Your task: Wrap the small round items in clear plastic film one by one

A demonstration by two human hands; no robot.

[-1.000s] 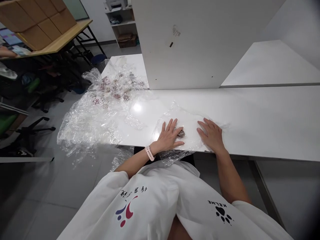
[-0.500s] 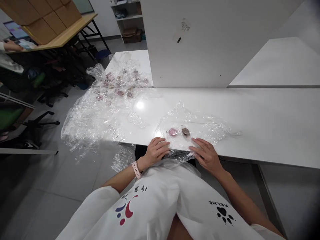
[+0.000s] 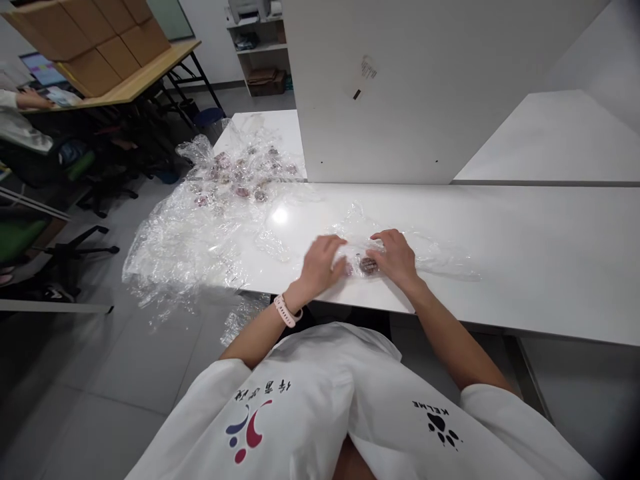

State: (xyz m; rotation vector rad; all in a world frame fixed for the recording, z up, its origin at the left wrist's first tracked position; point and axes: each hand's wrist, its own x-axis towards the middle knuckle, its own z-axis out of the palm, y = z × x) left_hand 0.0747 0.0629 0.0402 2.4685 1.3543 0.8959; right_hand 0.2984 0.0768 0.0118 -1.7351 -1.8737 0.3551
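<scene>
Right now my left hand [image 3: 321, 261] and right hand [image 3: 395, 257] pinch a clear plastic sheet [image 3: 425, 252] over two small purplish pieces [image 3: 369, 266] between them. Everything lies near the white table's [image 3: 525, 260] front edge.

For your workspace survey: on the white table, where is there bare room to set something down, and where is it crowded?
Bare: the white table to the right of the right hand, from the white partition to the near edge. Crowded: the small plastic sheet under both hands, and the crumpled plastic film beyond the left hand, holding small wrapped pieces.
</scene>
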